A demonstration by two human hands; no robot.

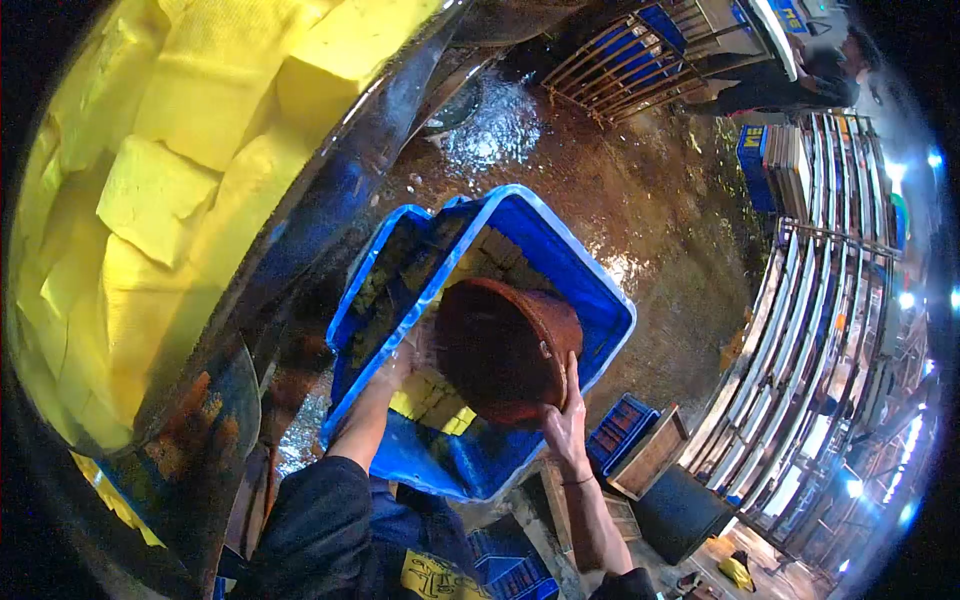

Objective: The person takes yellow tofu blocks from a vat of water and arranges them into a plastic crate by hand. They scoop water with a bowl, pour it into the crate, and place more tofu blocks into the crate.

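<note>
A round reddish-brown basket or tub (555,325) is tilted over a blue plastic crate (590,290), its dark opening toward me. My right hand (568,420) grips its lower right rim. My left hand (405,362) is at the basket's left side, inside the crate's left edge; its fingers are blurred and partly hidden. Yellowish blocks (430,398) lie in the crate below and behind the basket. A second blue crate (345,310) stands against the left side of the first.
A large vat at the left holds yellow slabs (160,200). The floor (690,220) is wet and brown. Slatted racks (780,350) curve along the right. A person (825,75) is at the top right. Small blue crates (622,430) and a wooden tray (650,452) stand lower right.
</note>
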